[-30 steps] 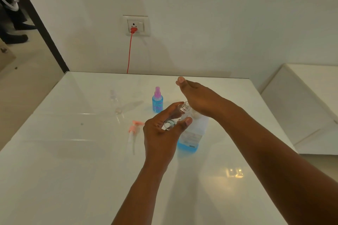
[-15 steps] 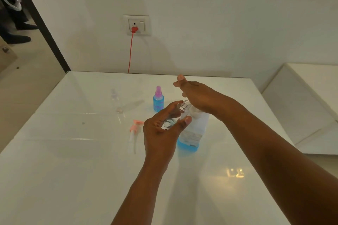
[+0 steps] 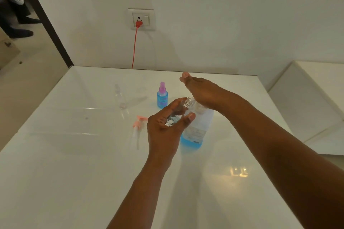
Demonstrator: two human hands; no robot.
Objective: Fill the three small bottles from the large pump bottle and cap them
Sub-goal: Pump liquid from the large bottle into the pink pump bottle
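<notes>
My left hand (image 3: 163, 130) grips a small clear plastic bottle (image 3: 176, 115), tilted, threaded neck open | my right hand (image 3: 201, 90) over the big bottle (image 3: 195, 132), blue liquid low; grip not visible | glossy white table (image 3: 74, 163) | almost unchanged from half second before

Head view, looking forward-down at near table (image 3: 74, 154).
</notes>
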